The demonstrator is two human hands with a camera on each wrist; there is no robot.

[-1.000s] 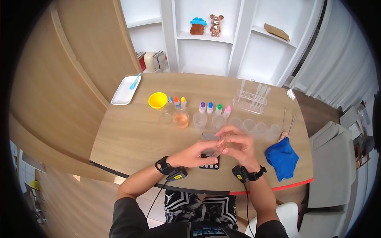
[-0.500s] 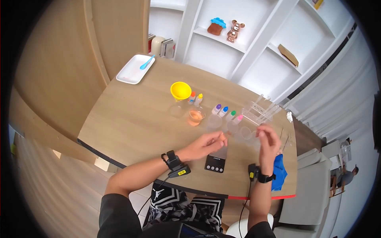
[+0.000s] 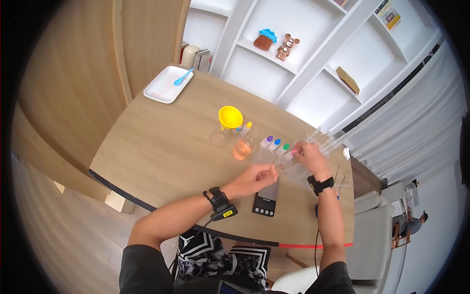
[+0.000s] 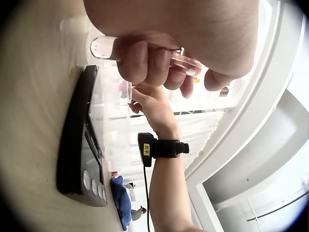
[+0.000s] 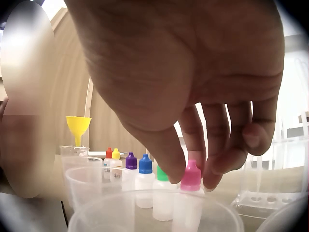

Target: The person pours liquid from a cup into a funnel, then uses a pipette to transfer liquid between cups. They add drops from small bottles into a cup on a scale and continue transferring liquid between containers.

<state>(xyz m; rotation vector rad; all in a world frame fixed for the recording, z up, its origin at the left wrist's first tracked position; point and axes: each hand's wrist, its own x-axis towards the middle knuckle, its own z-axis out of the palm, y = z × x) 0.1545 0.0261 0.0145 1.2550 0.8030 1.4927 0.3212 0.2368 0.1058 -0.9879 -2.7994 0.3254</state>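
Note:
Curled fingers of the left hand (image 3: 250, 180) hold a clear tube, whose rounded end (image 4: 104, 47) sticks out in the left wrist view. That hand is above the black scale (image 3: 264, 205). Over the row of small bottles, the right hand (image 3: 313, 160) has its thumb and fingers around the pink cap (image 5: 191, 178) of an upright bottle. Beside it, in the right wrist view, stand bottles with a green cap (image 5: 164, 175), a blue cap (image 5: 145, 164) and a purple cap (image 5: 131, 161). Clear cups (image 5: 154, 200) stand close in front of them.
A cup of orange liquid (image 3: 241, 150) and a yellow funnel (image 3: 230, 117) stand left of the bottles. The clear tube rack (image 5: 270, 199) is right of the right hand. A white tray (image 3: 159, 89) with a blue spoon (image 3: 182, 78) lies at the far left.
The right hand has moved away from the left hand, then forward to the pink-capped bottle. The left hand stays near the scale. The head view has turned.

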